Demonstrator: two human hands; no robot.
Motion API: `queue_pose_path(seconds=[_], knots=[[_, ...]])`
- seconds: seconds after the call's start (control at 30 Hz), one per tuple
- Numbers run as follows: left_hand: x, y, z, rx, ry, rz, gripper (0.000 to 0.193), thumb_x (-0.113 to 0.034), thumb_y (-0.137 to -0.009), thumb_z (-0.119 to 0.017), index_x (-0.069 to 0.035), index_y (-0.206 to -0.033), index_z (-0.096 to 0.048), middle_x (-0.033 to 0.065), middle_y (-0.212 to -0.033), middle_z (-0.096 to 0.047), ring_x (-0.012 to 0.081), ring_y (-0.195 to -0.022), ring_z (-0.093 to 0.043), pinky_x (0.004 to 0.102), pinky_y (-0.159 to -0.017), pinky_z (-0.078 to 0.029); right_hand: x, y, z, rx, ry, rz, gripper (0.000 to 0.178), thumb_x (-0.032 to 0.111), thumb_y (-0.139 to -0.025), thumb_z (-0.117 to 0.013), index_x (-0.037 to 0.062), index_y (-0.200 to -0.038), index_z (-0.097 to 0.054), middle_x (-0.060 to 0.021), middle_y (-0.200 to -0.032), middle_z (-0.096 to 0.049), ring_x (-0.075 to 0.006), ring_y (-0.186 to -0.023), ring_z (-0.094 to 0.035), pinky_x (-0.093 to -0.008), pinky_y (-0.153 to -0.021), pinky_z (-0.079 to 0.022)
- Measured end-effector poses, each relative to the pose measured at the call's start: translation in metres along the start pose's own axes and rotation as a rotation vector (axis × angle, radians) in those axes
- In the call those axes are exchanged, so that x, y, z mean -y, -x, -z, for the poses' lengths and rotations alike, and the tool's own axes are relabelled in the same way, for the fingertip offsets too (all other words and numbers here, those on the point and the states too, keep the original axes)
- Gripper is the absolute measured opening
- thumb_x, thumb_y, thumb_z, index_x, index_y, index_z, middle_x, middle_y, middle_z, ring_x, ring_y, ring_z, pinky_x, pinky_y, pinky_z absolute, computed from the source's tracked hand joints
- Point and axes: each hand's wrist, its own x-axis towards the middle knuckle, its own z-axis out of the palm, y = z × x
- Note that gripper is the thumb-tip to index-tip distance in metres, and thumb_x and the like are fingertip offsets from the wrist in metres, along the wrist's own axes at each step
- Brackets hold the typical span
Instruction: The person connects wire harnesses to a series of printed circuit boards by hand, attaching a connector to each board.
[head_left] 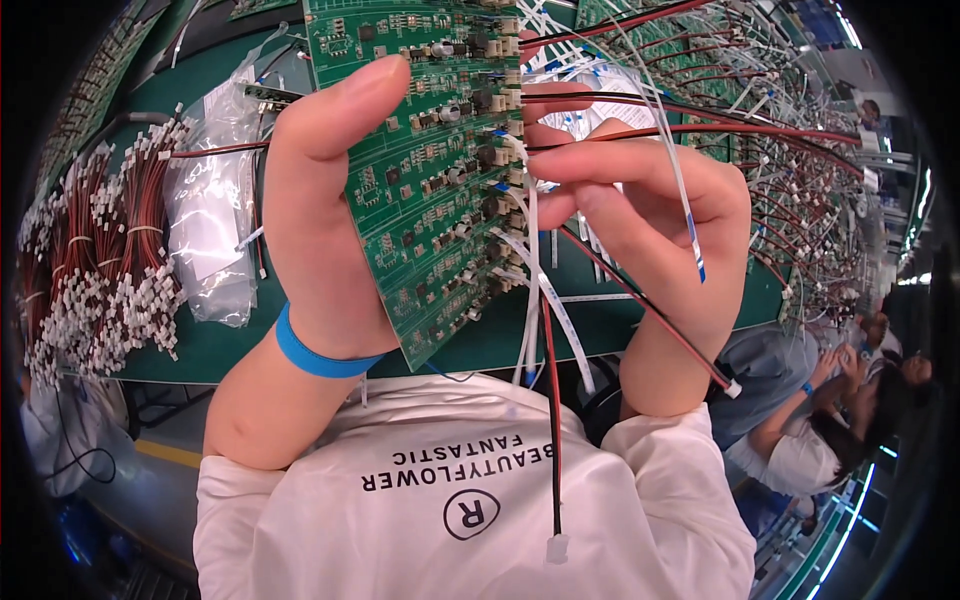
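A green circuit board panel (425, 185) stands tilted in front of my chest, covered with rows of small components. My left hand (315, 190) grips its left side, thumb across the front. White connectors (507, 100) line the right edge, with red-and-black wires (553, 430) and white flat cables coming out of them. At that edge my right hand (680, 205) is closed, its fingertips pinching at a white flat cable (532, 215); the exact grip is partly hidden. Another flat cable with a blue end (690, 225) hangs across the right hand.
Bundles of brown-red wires with white plugs (140, 230) lie at the left of the green table (400, 368), beside a clear plastic bag (215, 240). More wired boards (740, 70) crowd the right side. Another person (820, 400) sits at the far right.
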Motion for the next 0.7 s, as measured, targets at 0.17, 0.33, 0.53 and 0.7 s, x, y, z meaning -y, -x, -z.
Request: queue_pose_path(seconds=[0.17, 0.33, 0.53, 0.7], knots=[[0.001, -0.002, -0.002, -0.113, -0.123, -0.038, 0.065, -0.044, -0.087, -0.035, 0.006, -0.126, -0.045, 0.0230, -0.121, -0.055, 0.0327, -0.104, -0.058, 0.0423, -0.095, -0.045, -0.004, -0.001, 0.001, -0.008, 0.339, 0.218, 0.022, -0.011, -0.067, -0.063, -0.0049, -0.087, -0.069, -0.0120, -0.086, -0.065, -0.0202, -0.078, -0.063, -0.0281, -0.073, -0.049], [-0.006, -0.001, 0.016, 0.272, -0.025, -0.047, 0.067, -0.044, -0.086, -0.038, 0.007, -0.129, -0.041, 0.0241, -0.124, -0.052, 0.0348, -0.110, -0.055, 0.0462, -0.096, -0.044, 0.000, 0.002, -0.003, -0.016, 0.476, 0.260, 0.025, -0.008, -0.062, -0.067, -0.0004, -0.085, -0.070, -0.0091, -0.077, -0.064, -0.0199, -0.074, -0.061, -0.0288, -0.070, -0.047], [-0.006, -0.003, -0.003, -0.034, -0.248, -0.013, 0.071, -0.046, -0.085, -0.038, 0.007, -0.132, -0.037, 0.0251, -0.129, -0.047, 0.0376, -0.114, -0.052, 0.0478, -0.096, -0.044, -0.002, 0.000, -0.001, -0.008, 0.451, 0.251, 0.023, -0.006, -0.062, -0.066, -0.0014, -0.084, -0.070, -0.0086, -0.077, -0.064, -0.0206, -0.077, -0.061, -0.0294, -0.076, -0.047], [0.000, -0.003, 0.000, 0.166, 0.119, -0.061, 0.058, -0.039, -0.092, -0.038, 0.006, -0.129, -0.040, 0.0235, -0.128, -0.048, 0.0362, -0.105, -0.058, 0.0438, -0.093, -0.047, -0.004, 0.003, 0.005, 0.056, 0.333, 0.187, 0.020, -0.007, -0.063, -0.062, -0.0054, -0.082, -0.068, -0.0132, -0.085, -0.064, -0.0278, -0.091, -0.060, -0.0357, -0.089, -0.044]])
